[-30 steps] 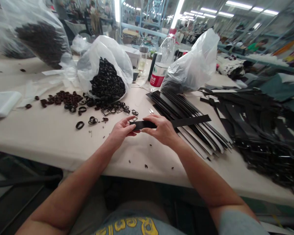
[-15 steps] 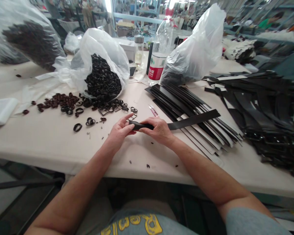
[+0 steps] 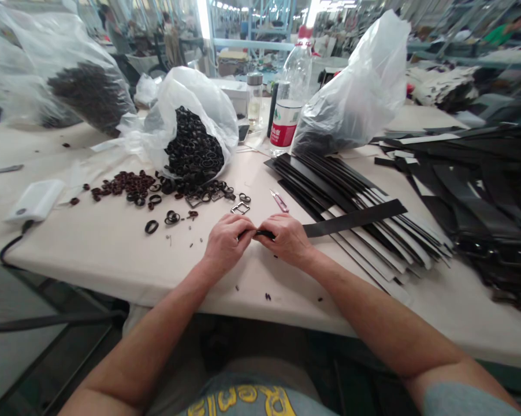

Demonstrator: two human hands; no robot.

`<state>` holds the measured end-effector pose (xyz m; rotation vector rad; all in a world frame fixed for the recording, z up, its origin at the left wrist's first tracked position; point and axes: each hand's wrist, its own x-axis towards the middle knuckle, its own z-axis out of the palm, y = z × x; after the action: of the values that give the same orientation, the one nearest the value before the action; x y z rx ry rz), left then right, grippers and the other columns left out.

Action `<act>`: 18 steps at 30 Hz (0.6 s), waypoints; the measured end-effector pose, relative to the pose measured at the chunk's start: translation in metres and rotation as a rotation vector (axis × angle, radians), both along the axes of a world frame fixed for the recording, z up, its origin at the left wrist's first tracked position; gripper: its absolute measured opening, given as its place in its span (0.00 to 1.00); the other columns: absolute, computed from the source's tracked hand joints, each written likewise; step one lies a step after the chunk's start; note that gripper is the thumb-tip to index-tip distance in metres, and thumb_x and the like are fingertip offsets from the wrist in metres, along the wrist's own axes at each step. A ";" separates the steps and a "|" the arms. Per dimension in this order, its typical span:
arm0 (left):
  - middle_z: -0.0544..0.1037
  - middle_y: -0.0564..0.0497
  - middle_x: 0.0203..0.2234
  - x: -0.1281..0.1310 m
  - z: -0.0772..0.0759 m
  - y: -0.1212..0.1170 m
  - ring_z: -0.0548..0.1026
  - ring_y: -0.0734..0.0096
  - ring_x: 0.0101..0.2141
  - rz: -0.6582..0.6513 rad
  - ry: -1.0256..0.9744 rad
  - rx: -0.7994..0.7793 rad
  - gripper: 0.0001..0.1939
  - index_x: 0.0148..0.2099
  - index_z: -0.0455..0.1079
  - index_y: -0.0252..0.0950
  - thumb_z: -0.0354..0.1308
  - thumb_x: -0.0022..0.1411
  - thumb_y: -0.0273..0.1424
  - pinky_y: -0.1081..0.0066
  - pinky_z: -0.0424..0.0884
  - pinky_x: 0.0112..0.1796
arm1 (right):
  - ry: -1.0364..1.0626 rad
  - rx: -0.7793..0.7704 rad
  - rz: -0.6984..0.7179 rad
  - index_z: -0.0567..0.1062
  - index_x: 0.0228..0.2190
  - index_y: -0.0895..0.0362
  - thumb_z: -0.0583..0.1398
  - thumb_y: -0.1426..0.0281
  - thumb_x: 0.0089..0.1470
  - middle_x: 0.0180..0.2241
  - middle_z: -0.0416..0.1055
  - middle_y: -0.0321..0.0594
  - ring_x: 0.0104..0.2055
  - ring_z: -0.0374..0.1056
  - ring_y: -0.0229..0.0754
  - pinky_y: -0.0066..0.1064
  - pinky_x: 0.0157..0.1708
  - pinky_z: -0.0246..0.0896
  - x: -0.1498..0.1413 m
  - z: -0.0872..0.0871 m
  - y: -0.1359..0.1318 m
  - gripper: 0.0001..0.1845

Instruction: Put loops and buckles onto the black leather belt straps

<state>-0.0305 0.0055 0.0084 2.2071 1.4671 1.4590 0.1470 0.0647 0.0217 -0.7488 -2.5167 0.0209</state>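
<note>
My left hand (image 3: 226, 241) and my right hand (image 3: 286, 238) meet over the near middle of the table, both closed on one end of a long black strap (image 3: 356, 218). The strap runs out to the right over a fanned stack of black strips (image 3: 351, 185). A metal buckle (image 3: 240, 208) lies flat just beyond my left hand. Small pink snips (image 3: 279, 201) lie beyond my right hand. Loose black loops (image 3: 152, 226) are scattered to the left of my hands.
An open plastic bag of black loops (image 3: 192, 147) stands behind the hands, with a brown pile (image 3: 128, 184) to its left. A water bottle (image 3: 289, 98), a glass jar (image 3: 254, 101) and further bags stand at the back. A white box (image 3: 35, 200) lies far left. Tangled black straps (image 3: 494, 196) fill the right.
My hands have drawn closer together and folded down over the strap's end; my left fingers, spread before, are now curled. The view has shifted slightly.
</note>
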 end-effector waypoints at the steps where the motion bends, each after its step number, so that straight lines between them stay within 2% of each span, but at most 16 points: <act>1: 0.79 0.49 0.32 0.000 0.001 -0.001 0.75 0.66 0.37 0.009 -0.001 0.018 0.04 0.34 0.75 0.37 0.59 0.62 0.27 0.66 0.70 0.42 | -0.007 0.005 0.001 0.76 0.27 0.57 0.63 0.62 0.57 0.25 0.75 0.39 0.29 0.68 0.40 0.31 0.39 0.57 0.000 0.000 0.000 0.12; 3: 0.79 0.49 0.32 0.000 0.005 -0.004 0.75 0.67 0.37 -0.012 -0.063 0.047 0.04 0.34 0.74 0.36 0.59 0.63 0.27 0.66 0.70 0.42 | -0.018 0.010 -0.014 0.76 0.27 0.57 0.62 0.62 0.58 0.26 0.75 0.39 0.30 0.68 0.40 0.31 0.40 0.57 0.002 0.002 0.003 0.12; 4: 0.79 0.49 0.32 0.001 0.008 -0.006 0.75 0.67 0.37 -0.065 -0.109 0.046 0.05 0.33 0.73 0.36 0.60 0.63 0.28 0.66 0.70 0.42 | -0.021 0.011 -0.037 0.76 0.27 0.57 0.62 0.63 0.58 0.27 0.76 0.39 0.31 0.69 0.40 0.31 0.40 0.57 0.004 0.003 0.005 0.12; 8: 0.79 0.49 0.27 0.002 0.017 -0.015 0.75 0.72 0.29 -0.482 -0.194 -0.147 0.14 0.27 0.73 0.35 0.59 0.64 0.34 0.71 0.70 0.35 | 0.002 0.011 -0.217 0.77 0.27 0.56 0.63 0.65 0.56 0.29 0.77 0.39 0.32 0.70 0.40 0.31 0.39 0.56 0.013 0.005 0.017 0.09; 10: 0.79 0.48 0.26 0.000 0.019 -0.017 0.75 0.72 0.27 -0.550 -0.182 -0.259 0.16 0.27 0.74 0.35 0.57 0.65 0.36 0.72 0.70 0.33 | 0.015 -0.008 -0.293 0.78 0.28 0.55 0.63 0.64 0.56 0.30 0.77 0.39 0.33 0.70 0.40 0.31 0.37 0.55 0.016 0.004 0.022 0.09; 14: 0.79 0.48 0.27 -0.015 0.023 -0.011 0.75 0.70 0.30 -0.353 -0.301 -0.392 0.15 0.30 0.77 0.35 0.59 0.63 0.40 0.71 0.69 0.35 | 0.020 -0.073 -0.369 0.79 0.29 0.54 0.62 0.63 0.56 0.31 0.77 0.38 0.32 0.70 0.40 0.30 0.31 0.53 0.017 0.002 0.027 0.09; 16: 0.79 0.48 0.27 -0.026 0.026 -0.001 0.75 0.69 0.30 -0.243 -0.380 -0.436 0.14 0.33 0.78 0.35 0.62 0.60 0.41 0.71 0.69 0.34 | 0.039 -0.105 -0.396 0.79 0.29 0.54 0.63 0.62 0.55 0.31 0.77 0.39 0.31 0.70 0.40 0.30 0.30 0.53 0.017 0.002 0.029 0.09; 18: 0.79 0.48 0.28 -0.036 0.029 0.014 0.74 0.69 0.29 -0.148 -0.344 -0.413 0.13 0.35 0.79 0.36 0.63 0.58 0.41 0.71 0.69 0.32 | 0.066 -0.136 -0.404 0.79 0.29 0.54 0.63 0.62 0.55 0.31 0.77 0.39 0.31 0.70 0.40 0.30 0.29 0.53 0.017 0.001 0.030 0.09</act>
<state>-0.0663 0.0197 0.0375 1.6861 1.3147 1.2698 0.1641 0.0946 0.0229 -1.2773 -2.2760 0.0761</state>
